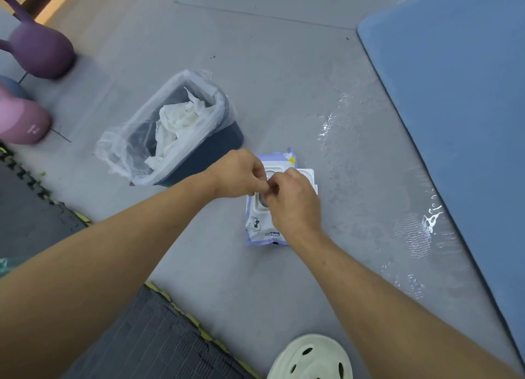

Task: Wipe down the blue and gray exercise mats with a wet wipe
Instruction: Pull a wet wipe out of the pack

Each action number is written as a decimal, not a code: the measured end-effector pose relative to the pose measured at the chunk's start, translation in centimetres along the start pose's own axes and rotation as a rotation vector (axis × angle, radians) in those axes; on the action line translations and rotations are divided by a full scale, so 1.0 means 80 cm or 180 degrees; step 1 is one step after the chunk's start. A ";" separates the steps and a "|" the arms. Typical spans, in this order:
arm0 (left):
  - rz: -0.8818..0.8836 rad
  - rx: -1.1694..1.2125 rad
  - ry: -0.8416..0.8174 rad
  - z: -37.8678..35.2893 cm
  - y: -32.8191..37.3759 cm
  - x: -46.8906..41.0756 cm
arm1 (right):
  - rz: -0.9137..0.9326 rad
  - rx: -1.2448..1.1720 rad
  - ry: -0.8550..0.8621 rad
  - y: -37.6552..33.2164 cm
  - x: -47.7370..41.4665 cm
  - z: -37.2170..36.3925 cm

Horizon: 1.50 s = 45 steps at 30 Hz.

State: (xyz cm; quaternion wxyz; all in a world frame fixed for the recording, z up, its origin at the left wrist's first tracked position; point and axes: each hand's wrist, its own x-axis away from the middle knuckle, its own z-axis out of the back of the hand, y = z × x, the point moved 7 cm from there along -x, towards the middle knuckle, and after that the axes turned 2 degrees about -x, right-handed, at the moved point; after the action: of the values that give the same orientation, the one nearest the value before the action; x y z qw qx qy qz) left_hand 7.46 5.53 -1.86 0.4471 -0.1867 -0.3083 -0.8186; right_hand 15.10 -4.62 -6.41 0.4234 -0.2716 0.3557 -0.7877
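Observation:
A wet wipe pack [262, 231], white and lilac with its white flip lid [308, 177] open, lies on the gray mat [284, 80]. My left hand [238, 174] and my right hand [295, 202] meet over the pack's opening, fingertips pinched together there. What they pinch is hidden, and no loose wipe shows. Wet, shiny streaks [420, 231] run along the gray mat's right side. The blue mat [460, 117] lies to the right, overlapping the gray one.
A dark bin [216, 151] lined with a clear bag holds crumpled white wipes [176, 123], just left of the pack. A purple kettlebell [42, 52] and a pink one [22, 120] stand far left. Dark foam tiles [156, 336] and a pale clog [312, 358] lie near me.

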 end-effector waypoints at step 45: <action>-0.0725 -0.1015 0.1914 -0.051 0.042 0.050 | -0.1535 -0.3175 0.1432 0.115 -0.011 0.126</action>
State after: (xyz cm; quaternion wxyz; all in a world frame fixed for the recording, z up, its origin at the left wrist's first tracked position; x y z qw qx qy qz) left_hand 8.06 -1.08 -1.41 0.3889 0.0306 -0.0502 -0.9194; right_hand 27.20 -10.75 -7.74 -0.0317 -0.3372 0.6919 -0.6376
